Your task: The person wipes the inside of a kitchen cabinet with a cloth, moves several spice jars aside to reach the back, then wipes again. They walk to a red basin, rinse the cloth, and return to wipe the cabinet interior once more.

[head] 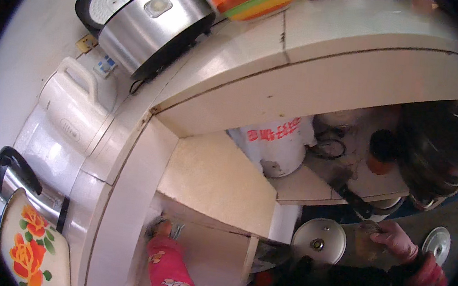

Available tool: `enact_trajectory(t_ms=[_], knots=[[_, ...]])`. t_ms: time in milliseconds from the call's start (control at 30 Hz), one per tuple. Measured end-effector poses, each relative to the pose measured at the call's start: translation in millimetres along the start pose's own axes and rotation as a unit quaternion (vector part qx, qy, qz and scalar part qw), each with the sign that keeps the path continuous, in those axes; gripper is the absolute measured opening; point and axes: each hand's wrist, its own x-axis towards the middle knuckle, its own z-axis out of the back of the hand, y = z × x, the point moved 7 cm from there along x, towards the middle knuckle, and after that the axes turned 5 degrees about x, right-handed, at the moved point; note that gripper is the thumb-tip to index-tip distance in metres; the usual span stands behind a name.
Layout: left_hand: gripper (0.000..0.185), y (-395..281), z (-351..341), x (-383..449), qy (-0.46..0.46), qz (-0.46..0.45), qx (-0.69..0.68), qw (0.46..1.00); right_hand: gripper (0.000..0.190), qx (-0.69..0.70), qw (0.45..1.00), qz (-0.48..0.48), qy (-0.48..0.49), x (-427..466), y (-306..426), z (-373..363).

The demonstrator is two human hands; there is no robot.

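My left hand (165,228) reaches into a low white tiled compartment (210,248) under the counter, at the end of a pink patterned sleeve. Its fingers are at a small, dark grey, blurred item (154,227); whether they grip it is unclear. On the right, my right hand (398,243) looks pinkish, perhaps gloved, and its fingers close on a brownish, jar-like object (366,241) too blurred to name exactly. To the left of that object is a round metal pot lid (319,240). Another metal lid (437,246) lies beyond the hand, on the floor.
A rice cooker (157,24) with raised lid, a white lidded container (61,127), a flowered enamel pot (33,244) and coloured basins (255,0) stand on the counter (229,52). The shelf below holds a printed white bag (282,144) and dark cookware (440,142). A black handle (357,203) juts out.
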Motion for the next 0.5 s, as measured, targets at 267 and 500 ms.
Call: enact_trajectory(t_ms=[267,500], knots=[[0.057,-80,31,16,-0.047,-0.061,0.039,0.996,0.027,-0.169,0.983,-0.043,-0.064,-41,7,33],[0.056,-63,17,15,-0.067,-0.066,0.053,0.994,0.028,-0.101,0.991,-0.057,-0.074,-30,-22,37]])
